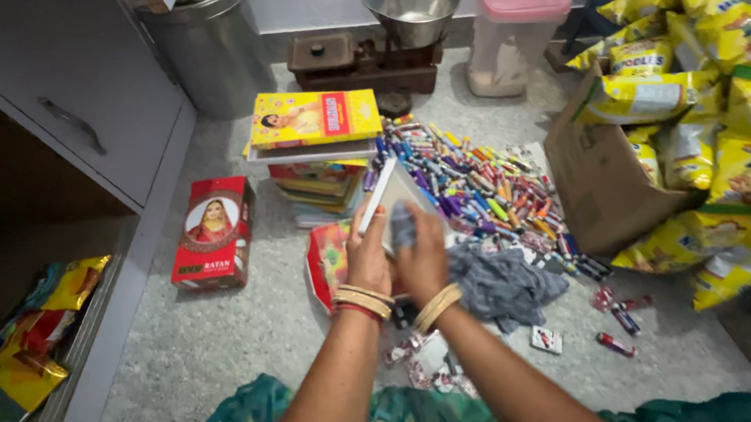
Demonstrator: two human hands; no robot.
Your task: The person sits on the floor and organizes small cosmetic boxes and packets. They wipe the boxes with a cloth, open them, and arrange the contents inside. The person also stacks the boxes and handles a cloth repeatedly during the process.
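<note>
Head view, left to right: a red box (214, 232) lies on the floor (244, 332) beside a stack of flat boxes (315, 153). At centre the left hand (367, 257) grips a white-sided flat box (390, 199) upright while the right hand (422, 257), closed on a grey cloth (495, 284), rubs it. Loose colourful small packets (486, 186) lie unsorted (many beyond); yellow noodle packets (717, 125) fill the right.

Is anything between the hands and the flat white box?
Nothing blocks the left hand: it grips the flat white box directly by its lower edge. A grey cloth, bunched in the right hand, lies between that hand and the box face.
</note>
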